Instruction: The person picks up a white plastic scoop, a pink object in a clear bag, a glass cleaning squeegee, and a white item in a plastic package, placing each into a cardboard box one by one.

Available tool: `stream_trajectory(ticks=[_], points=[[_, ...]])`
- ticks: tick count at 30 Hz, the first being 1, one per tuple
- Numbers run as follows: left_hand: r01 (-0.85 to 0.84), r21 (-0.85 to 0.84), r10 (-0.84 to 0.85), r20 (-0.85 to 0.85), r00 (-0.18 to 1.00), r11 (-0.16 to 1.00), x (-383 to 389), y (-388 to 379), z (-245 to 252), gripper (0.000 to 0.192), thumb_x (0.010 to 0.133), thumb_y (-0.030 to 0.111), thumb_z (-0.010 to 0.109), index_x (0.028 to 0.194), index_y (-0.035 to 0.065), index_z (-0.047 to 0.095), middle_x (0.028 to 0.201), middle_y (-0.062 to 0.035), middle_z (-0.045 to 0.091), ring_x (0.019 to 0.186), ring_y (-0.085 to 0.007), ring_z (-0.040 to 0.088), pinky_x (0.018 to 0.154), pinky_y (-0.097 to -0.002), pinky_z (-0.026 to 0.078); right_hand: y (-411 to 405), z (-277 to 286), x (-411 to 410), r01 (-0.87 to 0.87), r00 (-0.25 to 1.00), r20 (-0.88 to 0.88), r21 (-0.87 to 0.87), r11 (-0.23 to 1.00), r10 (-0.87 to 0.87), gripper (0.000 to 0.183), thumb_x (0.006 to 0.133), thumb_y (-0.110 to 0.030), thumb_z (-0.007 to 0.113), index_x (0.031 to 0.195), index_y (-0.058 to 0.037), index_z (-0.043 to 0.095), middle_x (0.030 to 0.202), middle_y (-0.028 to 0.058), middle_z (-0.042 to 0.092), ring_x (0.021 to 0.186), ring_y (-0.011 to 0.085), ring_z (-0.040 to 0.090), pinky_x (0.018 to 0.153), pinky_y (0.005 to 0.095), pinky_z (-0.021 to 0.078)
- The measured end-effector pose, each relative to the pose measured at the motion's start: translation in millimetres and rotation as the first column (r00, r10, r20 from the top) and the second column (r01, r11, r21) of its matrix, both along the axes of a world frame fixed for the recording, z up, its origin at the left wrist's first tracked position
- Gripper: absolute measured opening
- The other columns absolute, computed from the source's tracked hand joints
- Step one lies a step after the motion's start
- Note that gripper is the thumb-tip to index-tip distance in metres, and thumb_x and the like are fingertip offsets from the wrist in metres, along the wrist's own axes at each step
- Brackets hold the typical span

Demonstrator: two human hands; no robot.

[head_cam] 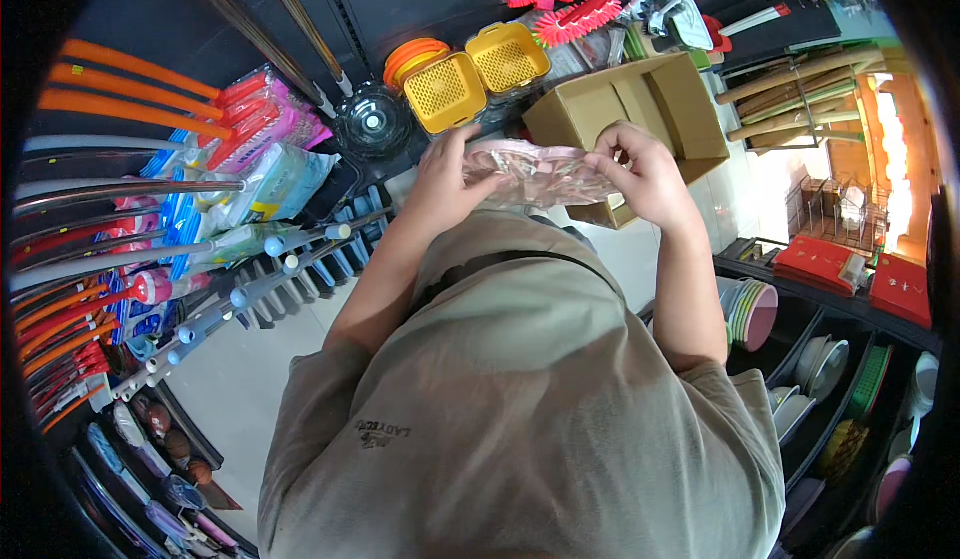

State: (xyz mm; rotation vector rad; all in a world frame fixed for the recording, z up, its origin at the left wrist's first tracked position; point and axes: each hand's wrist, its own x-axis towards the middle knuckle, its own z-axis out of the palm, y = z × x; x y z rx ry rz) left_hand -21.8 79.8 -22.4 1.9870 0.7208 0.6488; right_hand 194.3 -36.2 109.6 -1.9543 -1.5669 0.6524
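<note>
A clear plastic bag [544,176] with a pink top edge, holding many small pinkish pieces, is stretched between my two hands in front of my waist. My left hand [454,180] grips its left end, thumb on the near face. At the right end, the thumb and fingers of my right hand [634,172] pinch the top corner. Just beyond the bag stands an open cardboard box [622,108]. What exactly the small pieces are cannot be told.
Yellow perforated baskets [445,92] and glass lids [373,120] sit on the shelf ahead. Mops and brushes with orange handles [135,112] crowd the left. To the right are a black shelf rack [817,296] with stacked bowls [821,367] and red packets [819,264].
</note>
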Motion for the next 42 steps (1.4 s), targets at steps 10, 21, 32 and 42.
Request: stream_trajectory(ticks=[10, 21, 32, 42], points=[[-0.123, -0.025, 0.117, -0.172, 0.978, 0.992, 2.5, -0.8, -27.6, 0.072, 0.074, 0.029, 0.068, 0.129, -0.0025, 0.032, 0.132, -0.0265, 0.035, 0.124, -0.0385, 0.034, 0.103, -0.0417, 0.029, -14.8, -15.0, 57.1, 0.318, 0.929, -0.231, 0.096, 0.943, -0.29, 0.015, 0.085, -0.011, 0.061, 0.082, 0.0005, 0.052, 0.086, 0.0105, 0.063, 0.076, 0.0142, 0.06, 0.065, 0.0282, 0.0484], [-0.106, -0.188, 0.022, -0.403, 0.915, 0.976, 12.7, -22.5, -61.5, 0.072, 0.077, 0.033, 0.065, 0.131, -0.002, 0.033, 0.136, -0.0287, 0.028, 0.129, -0.0379, 0.028, 0.106, -0.039, 0.025, -60.9, -29.2, 153.9, 0.693, 0.72, -0.062, 0.128, 0.709, -0.692, 0.019, 0.085, -0.016, 0.062, 0.082, 0.0015, 0.053, 0.068, 0.01, 0.063, 0.062, 0.013, 0.062, 0.058, 0.0259, 0.0473], [-0.138, -0.242, 0.012, -0.461, 0.887, 0.96, 54.1, -56.1, -67.5, 0.067, 0.078, 0.031, 0.065, 0.128, -0.0031, 0.036, 0.133, -0.0276, 0.034, 0.126, -0.0387, 0.032, 0.104, -0.0396, 0.027, -115.0, -74.3, 254.4, 0.771, 0.635, -0.043, 0.098, 0.629, -0.772, 0.02, 0.084, -0.014, 0.061, 0.077, 0.0021, 0.052, 0.068, 0.012, 0.063, 0.062, 0.0168, 0.063, 0.057, 0.0271, 0.0485], [-0.135, -0.199, 0.007, -0.537, 0.844, 0.971, 103.6, -86.9, -69.0, 0.063, 0.079, 0.03, 0.064, 0.125, -0.0039, 0.038, 0.129, -0.0265, 0.038, 0.123, -0.0386, 0.036, 0.103, -0.0388, 0.029, -142.3, -89.4, 319.9, 0.859, 0.479, -0.339, -0.011, 0.512, -0.81, 0.019, 0.084, -0.013, 0.061, 0.078, 0.0025, 0.053, 0.071, 0.0139, 0.064, 0.063, 0.0176, 0.064, 0.056, 0.0284, 0.0501]])
